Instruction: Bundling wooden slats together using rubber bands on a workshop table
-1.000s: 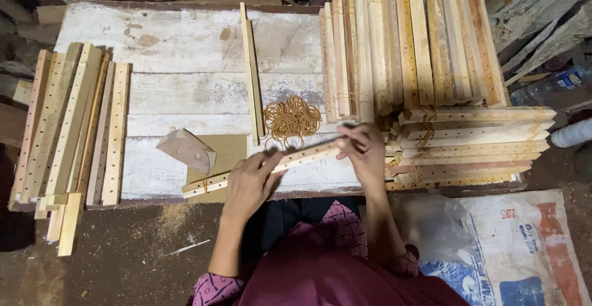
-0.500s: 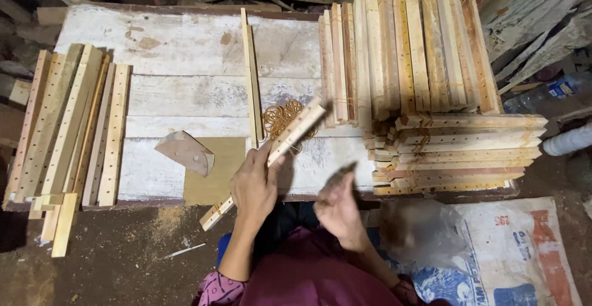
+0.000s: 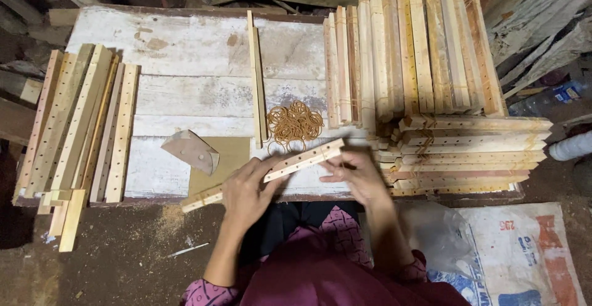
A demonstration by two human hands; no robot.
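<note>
At the table's near edge, the left hand (image 3: 246,192) grips a bundle of drilled wooden slats (image 3: 271,171) around its middle; the right hand (image 3: 356,177), fingers curled, pinches its far-right end. The bundle's long axis runs near-left to far-right. Keeping the slats flush would help. Beyond lie rubber bands (image 3: 295,123) on the whitewashed table (image 3: 185,53).

rubber bands (image 3: 295,123) | sandpaper piece (image 3: 192,150) | printed sack (image 3: 518,250) | white worktable (image 3: 185,65)

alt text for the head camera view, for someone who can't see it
Seen from above, a person's left hand and right hand hold a drilled wooden strip over a white plank table, with rubber bands just beyond and stacked strips to the right.
</note>
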